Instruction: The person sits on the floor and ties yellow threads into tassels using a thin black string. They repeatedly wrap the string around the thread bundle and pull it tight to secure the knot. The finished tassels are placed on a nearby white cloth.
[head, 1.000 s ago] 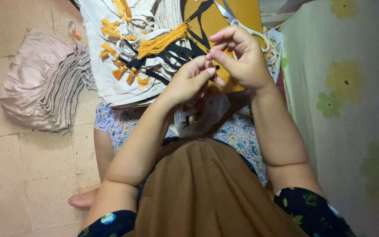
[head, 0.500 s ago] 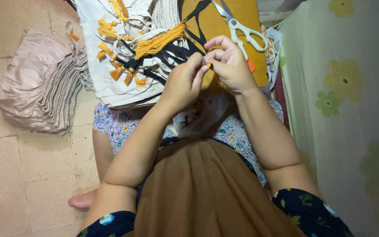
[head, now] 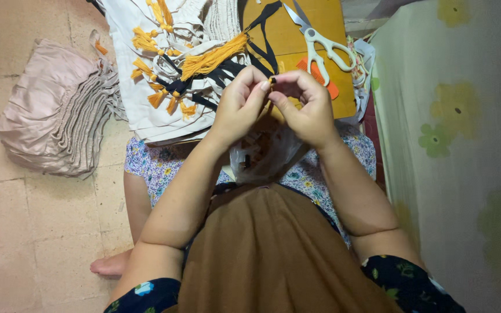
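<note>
Both hands (head: 273, 101) pinching perhaps a bead (head: 272, 80)

A tiny dark bead (head: 272, 80) sits pinched between the fingertips of the left hand (head: 240, 104) and the right hand (head: 305, 107), right where the two hands meet. It is very small, so its shape is hard to see. Both hands curl around it.

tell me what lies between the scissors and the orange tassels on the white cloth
In the head view, black straps cross the stretch between the scissors and the orange tassels, lying over the white cloth and the yellow board.
</note>
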